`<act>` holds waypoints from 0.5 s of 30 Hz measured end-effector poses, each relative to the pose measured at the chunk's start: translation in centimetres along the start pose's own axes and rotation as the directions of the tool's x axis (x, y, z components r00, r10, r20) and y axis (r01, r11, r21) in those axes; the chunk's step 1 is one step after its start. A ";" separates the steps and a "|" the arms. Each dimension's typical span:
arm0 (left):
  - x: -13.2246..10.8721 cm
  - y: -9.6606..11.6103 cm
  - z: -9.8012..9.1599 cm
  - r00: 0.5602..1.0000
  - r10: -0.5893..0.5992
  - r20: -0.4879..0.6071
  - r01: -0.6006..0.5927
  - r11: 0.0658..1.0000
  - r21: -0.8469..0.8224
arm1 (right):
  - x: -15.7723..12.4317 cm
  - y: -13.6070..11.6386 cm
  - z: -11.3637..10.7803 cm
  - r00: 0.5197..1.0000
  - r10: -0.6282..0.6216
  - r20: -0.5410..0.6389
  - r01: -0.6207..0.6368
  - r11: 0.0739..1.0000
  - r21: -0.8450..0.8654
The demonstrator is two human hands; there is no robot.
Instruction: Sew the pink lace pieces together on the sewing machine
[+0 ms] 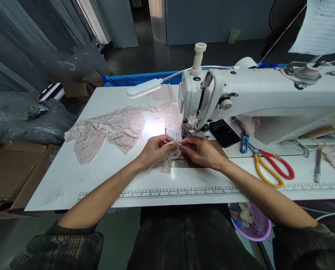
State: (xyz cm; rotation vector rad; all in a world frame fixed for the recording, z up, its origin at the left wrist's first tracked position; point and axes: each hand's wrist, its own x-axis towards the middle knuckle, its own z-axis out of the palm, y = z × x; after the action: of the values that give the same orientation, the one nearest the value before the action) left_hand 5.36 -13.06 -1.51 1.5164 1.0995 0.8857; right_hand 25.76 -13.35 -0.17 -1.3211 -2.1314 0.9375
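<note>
Both my hands pinch a piece of beige lace fabric (164,165) just in front of the needle area of a white sewing machine (195,93). My left hand (155,150) grips the lace from the left, thumb and fingers closed on its folded edge. From the right, my right hand (200,150) has its fingertips closed on the same edge, close to the presser foot (184,133). Part of the lace hangs below my fingers onto the table. More lace pieces (113,125) lie spread on the white table (68,183) to the left, under the lamp's light.
Scissors (271,167) with red and yellow handles, a blue clip (244,143) and a black phone (224,133) lie to the right. A lamp (144,88) reaches over the table. A ruler strip (156,193) runs along the front edge. Below stands a purple basket (261,225); cardboard boxes (18,168) sit left.
</note>
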 end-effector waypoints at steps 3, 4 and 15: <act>-0.1 0.0 -0.1 1.000 0.019 -0.012 -0.018 0.996 0.087 | 0.0 0.5 -0.2 0.999 0.016 0.047 -0.019 0.998 0.064; -0.1 -0.1 0.0 0.999 0.029 -0.023 -0.026 0.993 0.119 | 0.0 0.6 -0.2 0.998 0.009 0.055 -0.015 0.995 0.096; -0.3 0.5 1.1 0.987 -0.056 -0.151 0.041 0.994 -0.104 | -0.2 0.8 0.5 0.998 0.068 0.004 -0.066 0.959 0.276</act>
State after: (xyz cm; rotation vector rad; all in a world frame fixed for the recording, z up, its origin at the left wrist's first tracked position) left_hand 6.34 -13.75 -1.29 1.3509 1.1799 1.0225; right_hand 25.98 -13.44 -1.14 -1.2576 -1.8779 1.2082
